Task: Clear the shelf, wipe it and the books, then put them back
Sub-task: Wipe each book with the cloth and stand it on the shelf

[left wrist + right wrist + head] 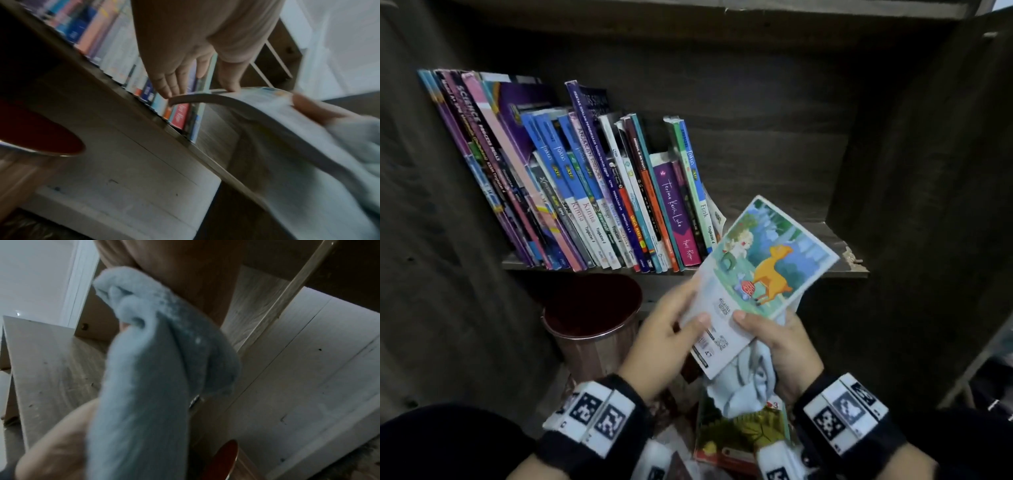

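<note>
The left hand (666, 337) pinches the near left edge of a thin picture book (753, 279), thumb on its cover. The right hand (787, 349) grips the book's lower right edge together with a pale blue cloth (748, 380) bunched beneath. The book tilts in front of the dark wooden shelf (839, 265), just right of a leaning row of books (571, 178). A reddish bin (592, 318) stands below.

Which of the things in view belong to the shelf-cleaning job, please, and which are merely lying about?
Part of the job:
- picture book, held by the left hand and right hand
- grey cloth, also in the right hand
- row of books
- shelf

Lying about:
- red bin below the shelf
- book on the floor
</note>
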A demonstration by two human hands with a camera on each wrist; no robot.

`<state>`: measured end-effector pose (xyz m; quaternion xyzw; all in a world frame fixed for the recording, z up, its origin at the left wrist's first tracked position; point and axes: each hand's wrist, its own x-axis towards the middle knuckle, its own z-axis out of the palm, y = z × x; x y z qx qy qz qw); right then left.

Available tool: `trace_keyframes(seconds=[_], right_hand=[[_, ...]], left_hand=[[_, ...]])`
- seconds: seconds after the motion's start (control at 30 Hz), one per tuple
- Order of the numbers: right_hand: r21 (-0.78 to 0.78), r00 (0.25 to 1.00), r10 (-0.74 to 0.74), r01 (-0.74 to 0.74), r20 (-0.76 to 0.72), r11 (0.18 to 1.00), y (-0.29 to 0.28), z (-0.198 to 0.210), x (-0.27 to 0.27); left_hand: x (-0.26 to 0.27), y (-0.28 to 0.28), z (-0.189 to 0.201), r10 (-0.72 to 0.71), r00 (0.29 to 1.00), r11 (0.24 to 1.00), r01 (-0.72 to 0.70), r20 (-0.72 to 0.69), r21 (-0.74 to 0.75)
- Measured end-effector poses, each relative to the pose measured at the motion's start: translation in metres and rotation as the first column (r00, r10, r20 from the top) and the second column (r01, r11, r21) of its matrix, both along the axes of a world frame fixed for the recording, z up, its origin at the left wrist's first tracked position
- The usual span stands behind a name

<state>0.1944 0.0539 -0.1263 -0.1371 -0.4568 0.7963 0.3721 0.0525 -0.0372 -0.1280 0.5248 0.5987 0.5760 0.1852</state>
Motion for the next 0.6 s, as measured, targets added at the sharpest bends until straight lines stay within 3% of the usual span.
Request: trace_keyframes(seconds=[0.1,0.2,0.3,0.37,0.43,0.5,0.53,0.6], right_hand=[[0.036,0.997,0.065,-0.066,0.044,0.997,0.005,0.013,0.009],[0.038,0.996,0.033,-0.036,0.081,0.999,0.007,0.019,0.012],[0.018,0.995,-0.073,0.072,0.063,0.997,0.007,0.023,0.010],[0.075,0.971,-0.208,0.200,0.115,0.977,0.005,0.026,0.008],[0.181,0.905,-0.372,0.338,0.206,0.924,0.003,0.023,0.005],[0.368,0.791,-0.509,0.386,0.340,0.846,-0.002,0.015,0.002],[0.522,0.709,-0.572,0.331,0.413,0.786,-0.006,0.010,0.000],[0.789,0.568,-0.653,0.011,0.500,0.614,-0.018,-0.005,-0.002]], left_hand=[[-0.025,-0.001,0.010,0.093,0.945,0.994,-0.068,0.313,-0.089],[-0.039,-0.006,0.008,0.026,0.829,0.994,0.035,0.558,-0.099],[-0.027,-0.005,0.001,-0.120,0.742,0.987,0.162,0.659,-0.002],[-0.016,-0.002,-0.003,-0.193,0.743,0.976,0.214,0.640,0.046],[-0.009,0.000,-0.005,-0.183,0.784,0.980,0.190,0.593,0.052],[-0.006,0.000,-0.003,-0.131,0.827,0.991,0.112,0.547,0.068],[-0.005,0.001,-0.002,-0.106,0.843,0.994,0.074,0.527,0.082],[-0.003,0.003,0.000,-0.057,0.870,0.994,0.003,0.490,0.110]])
